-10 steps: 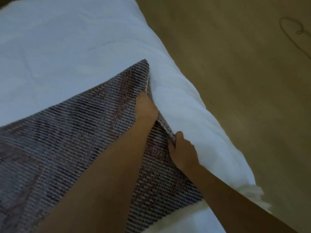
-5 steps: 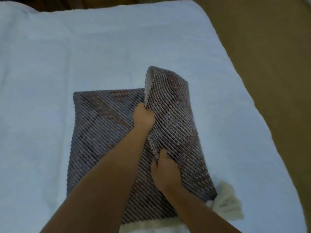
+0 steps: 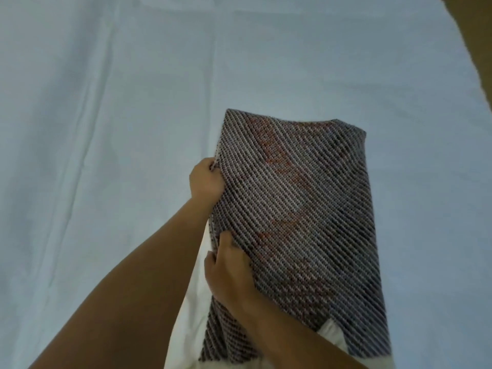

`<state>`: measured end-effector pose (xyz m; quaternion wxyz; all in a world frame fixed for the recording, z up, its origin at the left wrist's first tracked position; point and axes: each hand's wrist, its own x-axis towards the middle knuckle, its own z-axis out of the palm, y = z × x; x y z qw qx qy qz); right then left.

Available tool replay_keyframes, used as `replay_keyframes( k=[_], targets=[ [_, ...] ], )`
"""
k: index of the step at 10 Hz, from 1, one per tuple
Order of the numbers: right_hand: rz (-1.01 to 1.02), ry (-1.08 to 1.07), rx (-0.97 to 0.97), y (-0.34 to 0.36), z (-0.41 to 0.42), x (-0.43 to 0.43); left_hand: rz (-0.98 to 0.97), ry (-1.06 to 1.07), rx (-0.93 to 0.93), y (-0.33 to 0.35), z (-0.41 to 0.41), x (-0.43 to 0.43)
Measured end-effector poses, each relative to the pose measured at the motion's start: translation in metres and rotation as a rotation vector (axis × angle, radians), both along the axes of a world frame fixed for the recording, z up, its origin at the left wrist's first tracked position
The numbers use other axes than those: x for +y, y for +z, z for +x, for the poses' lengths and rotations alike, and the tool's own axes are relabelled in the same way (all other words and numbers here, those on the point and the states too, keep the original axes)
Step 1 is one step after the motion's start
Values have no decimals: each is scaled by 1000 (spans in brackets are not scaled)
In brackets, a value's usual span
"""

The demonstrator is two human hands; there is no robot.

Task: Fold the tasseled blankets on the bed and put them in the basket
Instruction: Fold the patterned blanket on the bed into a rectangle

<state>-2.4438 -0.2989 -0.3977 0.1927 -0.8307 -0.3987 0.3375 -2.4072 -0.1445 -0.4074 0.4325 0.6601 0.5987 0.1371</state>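
**Both grips on the blanket's left edge**

Head view. We see the left grip (image 3: 206, 179) reach in from the lower left, wrist straight. Its fingers (image 3: 211, 166) curl round the left edge of the folded blanket (image 3: 292, 209) and pinch it. The right grip (image 3: 229, 272) comes in from the lower right and crosses the blanket's near end. It clamps the same edge closer to us, with the thumb on the outer side and the other fingers tucked against the weave. The two grips sit near each other on that edge without touching.

The blanket lies on the bed (image 3: 106, 129), right of the middle, as a long rectangle running away from us. Its far end is rounded over. Wide open sheet spreads to the left and beyond it, and a narrower band of sheet separates its right side from the bed's right edge. A corner of brown floor (image 3: 476, 27) shows past that edge.

The blanket is thick, with a diagonal ribbed weave in grey-violet and rust patches. Pale fabric (image 3: 190, 315) shows beside its left edge and at its near right corner; we cannot tell whether this is fringe. The sheet is smooth and pale, with soft creases.
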Motion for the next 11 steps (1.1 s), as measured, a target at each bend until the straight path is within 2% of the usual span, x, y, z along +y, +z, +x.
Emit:
replay_keyframes(
  k=[2,3,5,6,7,9,11],
  targets=[
    [-142,-3,7,-16,-13,-4,-261,-133,-16,-22,-17,4],
    [-165,21,20,-19,-15,-19,-299,-126,-49,-27,-27,-12],
    [-414,327,-23,-15,-21,-64,-330,-38,-57,-26,-59,-56],
    [-521,387,-71,-9,-25,-95,-346,7,-75,-23,-83,-91],
    [-470,326,-66,-3,-38,-115,-343,12,-52,-20,-105,-134],
    [-260,206,255,0,-83,-146,-186,-112,109,-16,-151,-209],
    [-181,352,346,-1,-97,-174,-150,-140,196,-8,-184,-236]
  ],
)
